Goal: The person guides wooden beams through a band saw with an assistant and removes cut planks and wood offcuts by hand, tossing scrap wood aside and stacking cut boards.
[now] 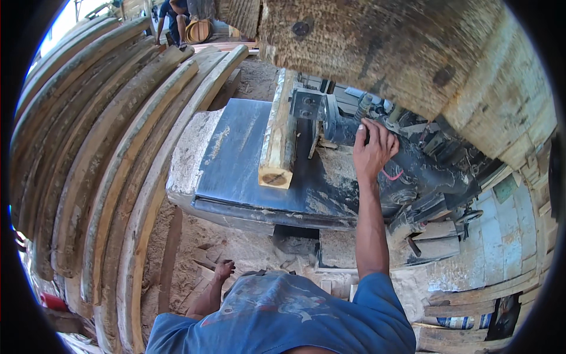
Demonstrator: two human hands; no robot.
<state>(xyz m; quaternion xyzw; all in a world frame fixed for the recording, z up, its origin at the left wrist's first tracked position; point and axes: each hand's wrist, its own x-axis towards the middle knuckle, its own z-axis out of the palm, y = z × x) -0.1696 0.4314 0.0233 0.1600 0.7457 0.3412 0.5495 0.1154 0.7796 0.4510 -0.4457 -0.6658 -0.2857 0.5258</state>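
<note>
My right hand (pixel 375 146) reaches forward with its fingers curled over a dark metal arm (pixel 343 128) of a machine. A squared timber (pixel 277 147), with bark along part of it and its cut end facing me, lies lengthwise on the dark metal table (pixel 236 153) of that machine. Its right side is beside a bolted metal plate (pixel 309 105). My left hand (pixel 224 269) hangs low by my side, near the table's front, with its fingers loosely bent and nothing visible in them.
Long curved timbers (pixel 127 147) are stacked along the left. A thick wooden beam (pixel 365 47) hangs overhead across the upper right. Another person (pixel 174 20) is at the far end of the stack. Sawdust and wood scraps (pixel 203 259) cover the ground.
</note>
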